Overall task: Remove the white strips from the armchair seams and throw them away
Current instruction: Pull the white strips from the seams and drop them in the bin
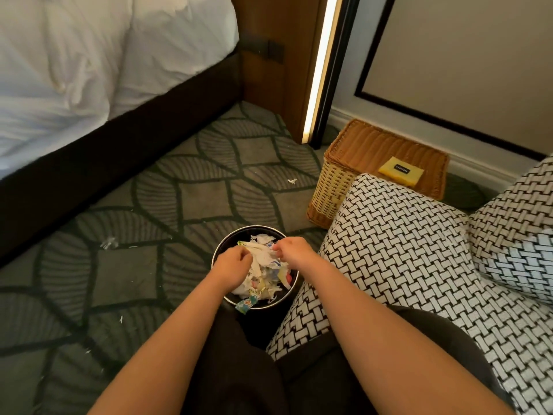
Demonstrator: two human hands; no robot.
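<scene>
**Dropping the strips into the bin**

The person is sitting on the armchair (404, 235) and leaning forward, with both bare forearms reaching down over the knees towards the bin (248, 227). The bin is standing on the carpet (209, 190), tight against the front corner of the seat, most likely so that the hands need only a short reach from the seams to the rubbish.

The left hand (235, 260) is hanging over the near left edge of the bin's rim, knuckles up and fingers curled inward. The right hand (291, 250) is hovering over the right edge in the same pose. Between them the white strips (260, 253) are lying at the top of the heap of torn paper and wrappers that is filling the bin. Each hand seems to be pinching an end of this white paper between fingertips and thumb, though the tips are partly hidden, so the grip is a judgement. Holding the strips low over the middle of the opening is probably meant to keep them from spilling over the rim, as the bin is already heaped.

A few white scraps are lying on the carpet: one (291, 181) near the wicker basket (374, 151) and another (109, 242) beside the edge of the bed (89, 70). A yellow card (401, 172) is resting near the right edge of the basket lid.
</scene>
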